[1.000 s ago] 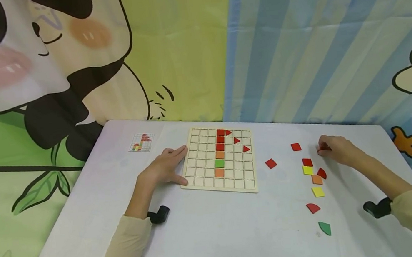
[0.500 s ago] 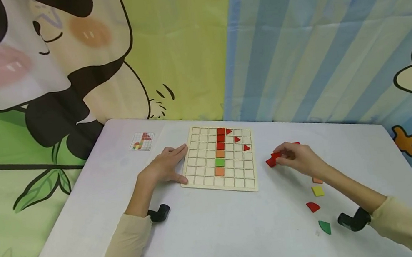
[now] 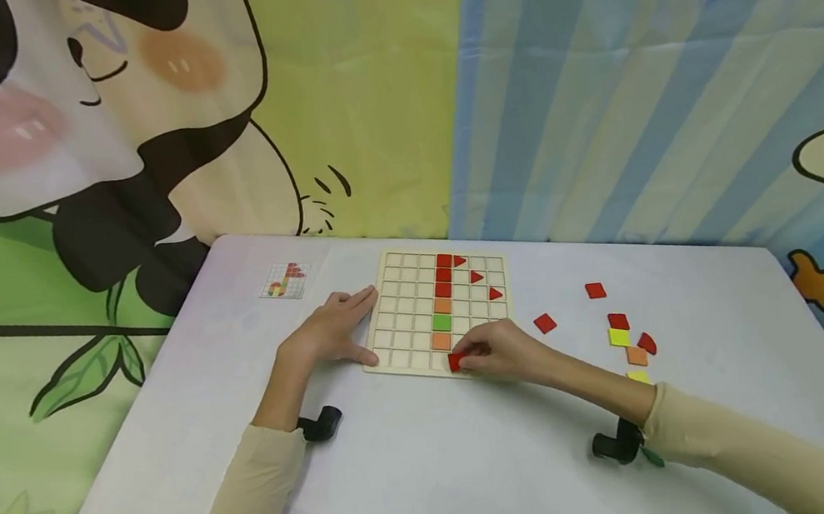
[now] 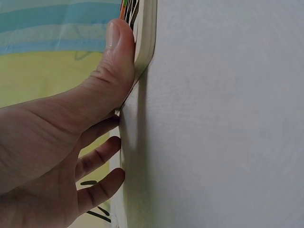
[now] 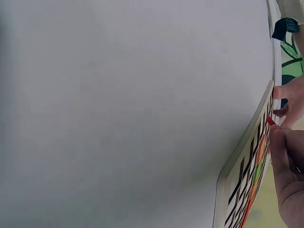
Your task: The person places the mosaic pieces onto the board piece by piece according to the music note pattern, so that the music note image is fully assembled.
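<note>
A pale wooden grid board [image 3: 400, 325] lies on the white table, with a column of red, orange and green square tiles and three red triangles [image 3: 476, 277] on it. My left hand [image 3: 325, 333] rests at its left edge, fingers spread; in the left wrist view the thumb [image 4: 118, 52] lies along the board's edge. Over the board's front row, my right hand [image 3: 501, 352] pinches a small red tile [image 3: 457, 362] between thumb and fingers, just below the lower orange tile [image 3: 441, 341]. Fingers partly cover the red tile, so its full shape is hidden.
A small pattern card [image 3: 285, 281] lies at the back left. To the right are loose tiles: a red square [image 3: 545, 323], another red square [image 3: 596, 290], a yellow square [image 3: 619, 337], an orange square [image 3: 637, 356] and a red quarter-circle [image 3: 646, 343]. The right forearm covers some.
From the loose pieces at the right, my right hand has carried the red tile leftward to the board's front row. The left hand has stayed at the board's edge.
</note>
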Demonstrator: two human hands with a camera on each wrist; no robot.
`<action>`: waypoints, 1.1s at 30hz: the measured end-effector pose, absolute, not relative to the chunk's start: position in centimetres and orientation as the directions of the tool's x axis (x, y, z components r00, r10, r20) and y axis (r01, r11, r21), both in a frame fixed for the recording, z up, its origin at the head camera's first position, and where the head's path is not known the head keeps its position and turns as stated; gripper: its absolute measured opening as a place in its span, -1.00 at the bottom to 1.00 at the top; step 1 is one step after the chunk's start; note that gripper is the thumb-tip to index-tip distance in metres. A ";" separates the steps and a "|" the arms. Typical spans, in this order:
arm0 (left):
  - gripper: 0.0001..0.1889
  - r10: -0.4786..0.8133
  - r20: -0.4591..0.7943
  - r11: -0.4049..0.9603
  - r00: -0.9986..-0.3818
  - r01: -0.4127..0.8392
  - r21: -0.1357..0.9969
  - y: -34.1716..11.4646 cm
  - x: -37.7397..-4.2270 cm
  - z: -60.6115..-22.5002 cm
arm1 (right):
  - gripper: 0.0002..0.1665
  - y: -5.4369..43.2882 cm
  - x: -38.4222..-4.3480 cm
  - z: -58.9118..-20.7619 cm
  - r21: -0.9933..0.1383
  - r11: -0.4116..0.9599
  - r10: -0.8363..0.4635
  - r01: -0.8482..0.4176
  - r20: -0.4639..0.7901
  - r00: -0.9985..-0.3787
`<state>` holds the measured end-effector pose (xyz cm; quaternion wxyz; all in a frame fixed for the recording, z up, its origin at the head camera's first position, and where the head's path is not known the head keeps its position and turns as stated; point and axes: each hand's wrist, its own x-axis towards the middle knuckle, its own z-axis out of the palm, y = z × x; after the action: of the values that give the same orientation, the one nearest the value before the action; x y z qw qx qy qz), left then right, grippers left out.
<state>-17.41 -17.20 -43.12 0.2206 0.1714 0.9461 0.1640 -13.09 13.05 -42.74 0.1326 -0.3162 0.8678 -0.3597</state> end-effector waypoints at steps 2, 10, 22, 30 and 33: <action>0.21 0.398 -0.362 0.887 -0.843 0.252 0.388 -17.2 -17.4 -43.1 | -0.83 12.4 -13.2 -43.0 -0.711 0.544 -0.639 -0.445 -0.007 -0.769; 0.20 0.395 -0.364 0.889 -0.844 0.251 0.383 -17.2 -17.4 -42.9 | -0.80 11.0 -13.4 -44.0 -0.730 0.573 -0.596 -0.372 -0.060 -0.801; 0.20 0.401 -0.356 0.886 -0.844 0.260 0.383 -17.1 -17.3 -42.9 | -0.83 10.0 -13.3 -43.6 -0.521 0.610 -0.678 -0.598 0.047 -0.733; 0.21 0.388 -0.369 0.893 -0.845 0.247 0.376 -17.0 -17.4 -42.8 | -0.87 9.7 -13.4 -43.3 -0.432 0.601 -0.709 -0.672 0.100 -0.698; 0.20 0.389 -0.368 0.893 -0.845 0.248 0.376 -17.1 -17.3 -42.8 | -0.92 9.7 -13.4 -43.5 -0.404 0.585 -0.725 -0.704 0.130 -0.677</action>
<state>-17.34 -17.06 -42.79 0.2223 0.1681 0.9471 0.1593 -13.39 9.71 -43.54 0.0244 -0.4013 0.8898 -0.2161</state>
